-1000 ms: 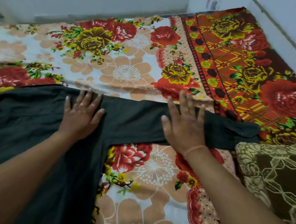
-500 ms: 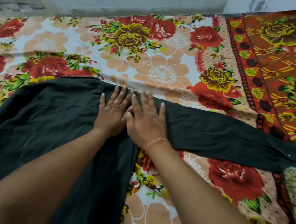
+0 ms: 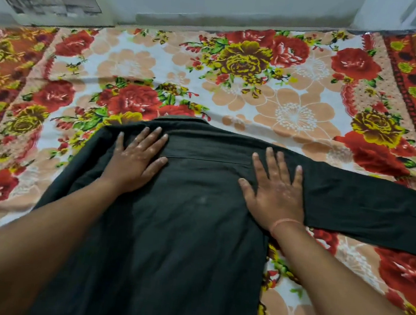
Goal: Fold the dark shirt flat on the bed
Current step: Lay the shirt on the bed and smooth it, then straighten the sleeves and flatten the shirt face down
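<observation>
On the floral bed sheet (image 3: 160,58), a dark shirt (image 3: 184,231) lies back-up under two flat palms.

From the head view, its collar points toward the far wall (image 3: 217,0) and one sleeve (image 3: 365,205) runs out to the right. The left hand (image 3: 135,160) presses beside the collar, fingers slightly spread and gripping nothing; the right hand (image 3: 276,189) lies at the sleeve's root, fingers splayed flat, an orange thread (image 3: 284,222) around its wrist.
</observation>
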